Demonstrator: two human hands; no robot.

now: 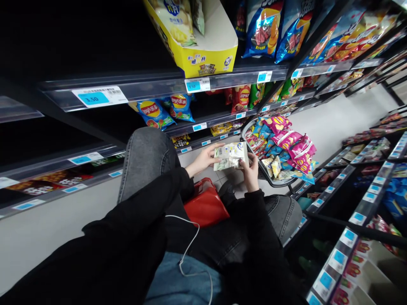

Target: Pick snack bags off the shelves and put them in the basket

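Observation:
Between my two hands is a pale green and white snack bag (229, 156), its back side with small print turned up to me. My left hand (205, 159) pinches its left edge. At its lower right corner, my right hand (250, 171) is closed on it with the thumb on top. The bag is held above the floor, over my lap. Close by on the right stands a shopping basket (276, 183) heaped with pink, blue and white snack bags.
A yellow display box (208, 57) holding a few bags stands on the shelf above. Blue chip bags (155, 113) sit on a lower shelf. Beneath my hands is a red stool-like object (205, 205). A white cable (187, 248) hangs across my lap. More shelving (338, 254) runs along the right.

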